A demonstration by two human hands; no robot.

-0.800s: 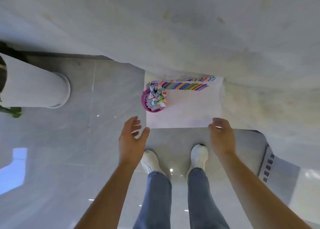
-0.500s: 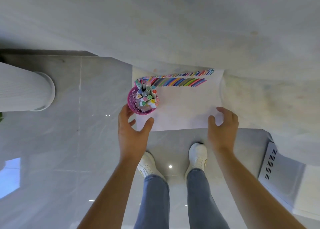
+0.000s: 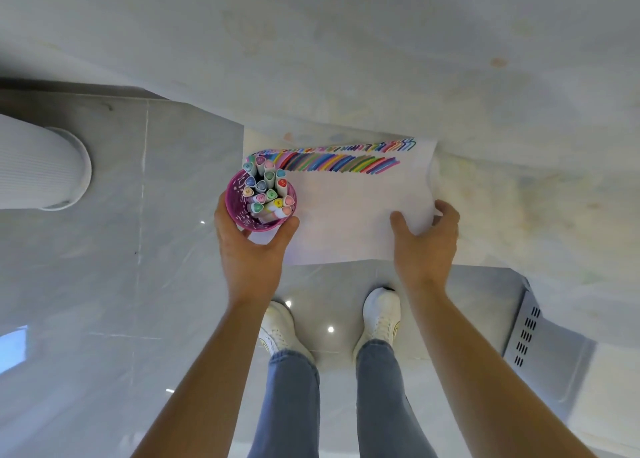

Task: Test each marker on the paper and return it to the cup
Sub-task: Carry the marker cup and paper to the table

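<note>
My left hand [image 3: 250, 249] wraps the pink cup [image 3: 260, 211] of upright markers [image 3: 268, 189] at the paper [image 3: 349, 215]'s left corner, while my right hand [image 3: 425, 242] pinches the paper's right edge.

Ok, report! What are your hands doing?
Left hand gripping cup. Right hand pinching paper edge. Markers all capped in cup. Nothing blocking.
</note>
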